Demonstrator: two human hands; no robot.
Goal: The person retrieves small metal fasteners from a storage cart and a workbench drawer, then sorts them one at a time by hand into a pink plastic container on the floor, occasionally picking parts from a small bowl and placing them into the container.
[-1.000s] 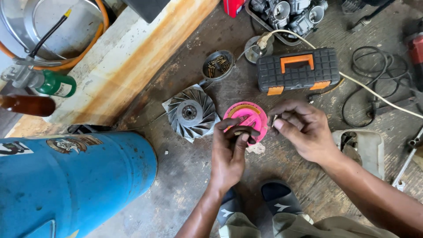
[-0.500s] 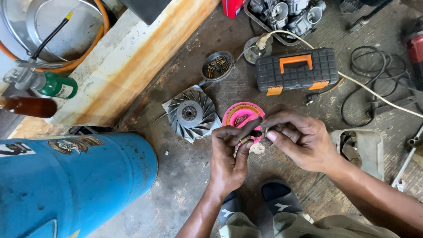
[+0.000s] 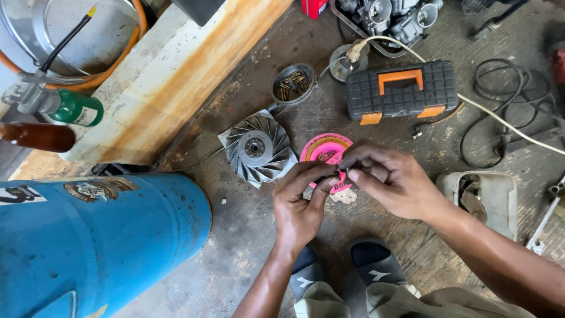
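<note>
Pinched a small dark part (image 3: 336,174) between fingers of left hand (image 3: 300,203) and right hand (image 3: 394,182), above the pink tin (image 3: 325,151); risked dropping it onto the cluttered floor (image 3: 247,247).

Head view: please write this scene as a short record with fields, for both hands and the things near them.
left hand: fingertips pinch a small dark part, too small to identify
right hand: fingertips meet the left hand's at the same part
below the hands: pink round tin on the floor
left of tin: metal finned fan wheel
above: black case with orange handle; round dish of small metal pieces
far left: blue drum lying on its side
</note>
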